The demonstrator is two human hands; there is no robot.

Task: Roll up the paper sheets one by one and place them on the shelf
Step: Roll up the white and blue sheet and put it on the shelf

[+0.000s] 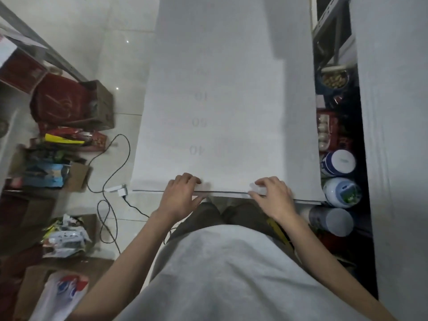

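Paper sheet (222, 112): flat on floor (125, 66), stretching ahead of the fingers, near edge beneath them. Left hand (180, 195), right hand (273, 198): fingers curled, pinching that edge. Likely risks: uneven push, skewed roll; loose first turn, springing open; corner snagging jars (340, 191) right of right fingers.

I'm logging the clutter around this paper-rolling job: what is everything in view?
paper sheet: one, white with faint numerals, spread on the floor, centre
shelf: one, grey metal, top right
canisters: three, mostly white and blue, right of the sheet's near corner
cable: one, black, looped on the floor left of the sheet
adapter: one, white, by the sheet's near left corner
boxes: several, red and brown, far left
bags: a few, crinkled plastic, lower left
left hand: one, grips the sheet's near edge
right hand: one, grips the same edge
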